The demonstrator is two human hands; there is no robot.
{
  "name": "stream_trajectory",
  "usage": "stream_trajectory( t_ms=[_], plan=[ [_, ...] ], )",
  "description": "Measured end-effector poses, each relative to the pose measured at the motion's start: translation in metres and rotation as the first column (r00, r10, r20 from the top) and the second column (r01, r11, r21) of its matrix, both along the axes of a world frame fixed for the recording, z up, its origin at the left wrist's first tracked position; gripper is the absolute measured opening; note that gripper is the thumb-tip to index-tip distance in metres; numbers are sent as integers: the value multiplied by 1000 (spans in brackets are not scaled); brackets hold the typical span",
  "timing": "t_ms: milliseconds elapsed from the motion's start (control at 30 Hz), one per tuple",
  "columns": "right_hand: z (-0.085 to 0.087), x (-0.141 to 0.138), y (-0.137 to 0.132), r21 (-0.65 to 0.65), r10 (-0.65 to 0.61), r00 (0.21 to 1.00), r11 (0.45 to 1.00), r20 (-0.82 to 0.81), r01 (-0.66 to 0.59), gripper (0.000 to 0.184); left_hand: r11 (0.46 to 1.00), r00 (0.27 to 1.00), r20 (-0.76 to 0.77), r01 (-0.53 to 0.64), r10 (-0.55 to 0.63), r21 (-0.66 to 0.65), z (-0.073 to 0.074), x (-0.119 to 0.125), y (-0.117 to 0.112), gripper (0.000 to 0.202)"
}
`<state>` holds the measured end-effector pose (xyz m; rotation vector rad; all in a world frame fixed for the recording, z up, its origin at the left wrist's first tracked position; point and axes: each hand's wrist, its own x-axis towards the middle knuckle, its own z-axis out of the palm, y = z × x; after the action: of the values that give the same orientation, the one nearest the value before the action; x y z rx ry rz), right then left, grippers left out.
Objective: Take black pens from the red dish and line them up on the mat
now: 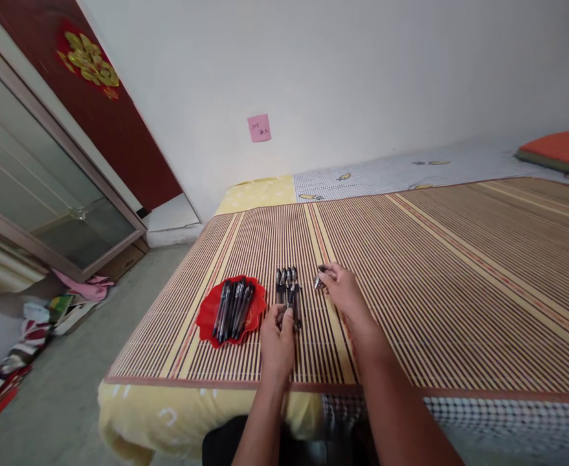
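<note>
My left hand [278,330] is closed around a black pen [290,298], whose upper end sticks out past the thumb and fingers. Just beyond it, several capped black pens [285,277] lie side by side in a row on the striped mat [386,291]; my hand hides part of them. To the right of the row, my right hand [338,286] pinches a small dark, shiny piece that looks like a pen cap [318,281], apart from the left hand. On the left, a red scalloped dish [206,312] holds a bundle of similar pens [234,309].
The mat covers a bed with a yellow cover [191,414] hanging over its front edge. A pink note [259,128] is stuck to the white wall behind. An orange folded item [563,150] lies at the far right. Clothes [26,343] and other items lie on the floor at left.
</note>
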<state>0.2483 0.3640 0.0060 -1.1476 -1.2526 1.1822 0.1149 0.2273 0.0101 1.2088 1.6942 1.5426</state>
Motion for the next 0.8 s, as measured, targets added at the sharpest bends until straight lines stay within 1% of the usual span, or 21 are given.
stream_trajectory(
  t_ms=[67, 133, 233, 367, 467, 567, 667, 800],
  plan=[
    [-3, 1, -1, 24, 6, 980, 1000, 199, -11, 23, 1000, 1000, 3, -26, 26, 10, 0, -3, 0, 29],
    [-4, 2, -2, 12, 34, 925, 999, 378, -42, 28, 999, 999, 7, -43, 43, 16, 0, -6, 0, 29],
    [-2, -1, -6, -20, 80, 842, 996, 533, -82, 31, 998, 998, 10, -56, 55, 32, -1, -8, 0, 27],
    [-1, -6, -9, -6, 75, 789, 996, 610, -90, 34, 998, 999, 8, -46, 45, 48, 0, -10, 0, 26],
    [-5, -8, -10, 56, 28, 746, 995, 666, -87, 37, 999, 999, -5, -45, 45, 30, 2, -12, -1, 27],
    [-8, -7, -9, 114, -21, 690, 989, 724, -89, 29, 999, 999, 23, -42, 41, 26, 3, -14, -1, 28],
    [-7, 0, -9, 81, 33, 677, 987, 735, -136, 22, 998, 997, 62, -55, 53, 37, 5, -16, 0, 28],
    [-5, 11, -8, 11, 167, 602, 960, 781, -280, 27, 996, 996, 48, -76, 74, 45, 6, -20, 1, 26]
  ],
)
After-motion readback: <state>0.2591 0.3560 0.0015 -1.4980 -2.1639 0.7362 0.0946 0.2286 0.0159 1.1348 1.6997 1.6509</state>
